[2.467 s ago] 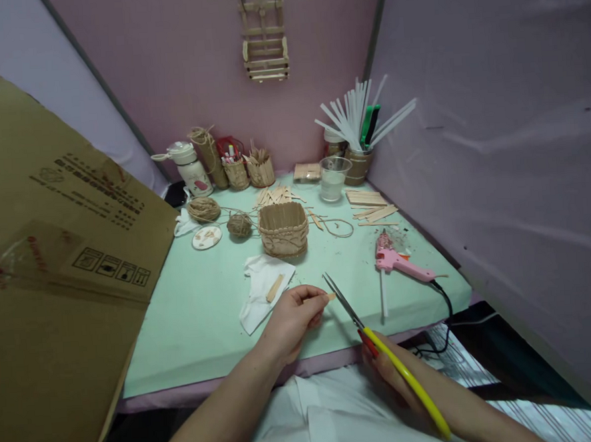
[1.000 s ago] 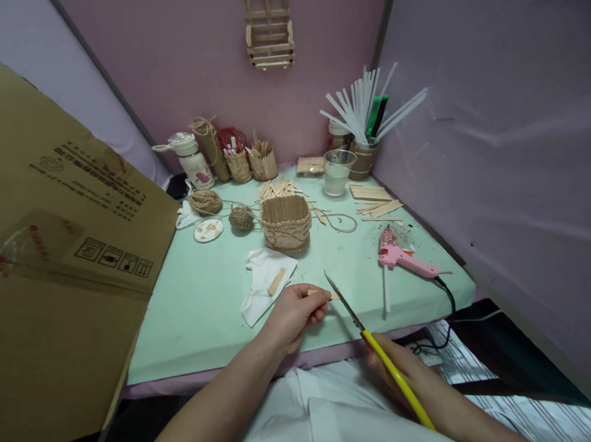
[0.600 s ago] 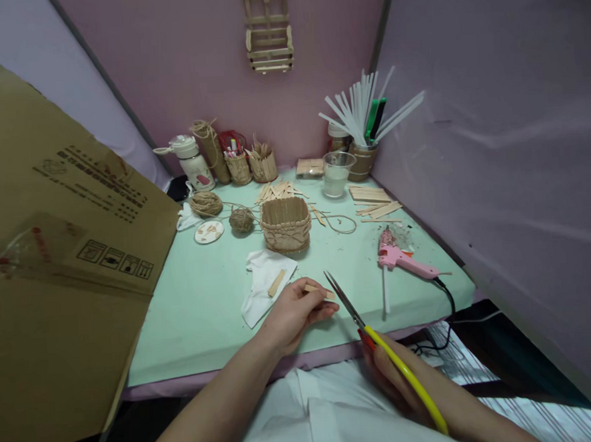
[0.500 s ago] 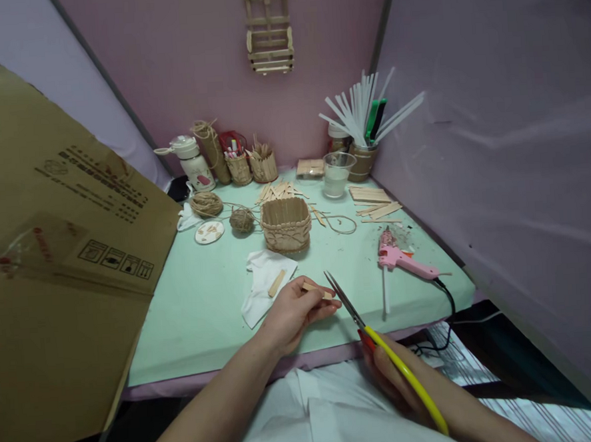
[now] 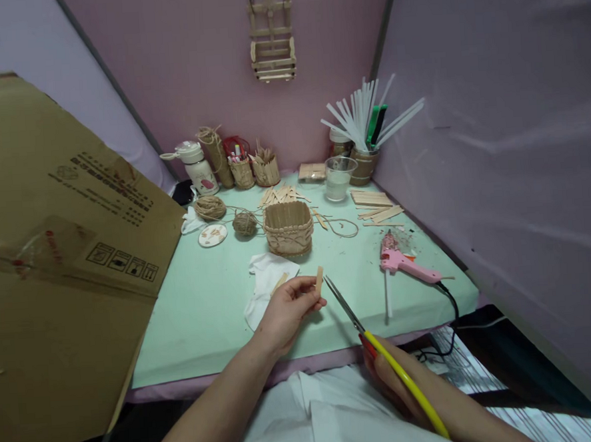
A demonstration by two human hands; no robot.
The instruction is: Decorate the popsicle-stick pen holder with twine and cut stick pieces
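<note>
Our left hand (image 5: 293, 308) pinches wood strip (image 5: 320, 281) near-upright | our right hand (image 5: 387, 369) grips scissors (image 5: 354, 314), tips just beside strip | basket (image 5: 289, 238) beyond, on surface (image 5: 196, 320)

glossy yellow plastic scissor handle (image 5: 405, 381), shiny metal blades (image 5: 344, 303), matt wooden stick (image 5: 320, 281)

Single view from a camera worn on the person's head, above the near edge of the table (image 5: 196, 320), facing forward and down across it at close range, reaching the wall (image 5: 206, 66) behind the table.
</note>
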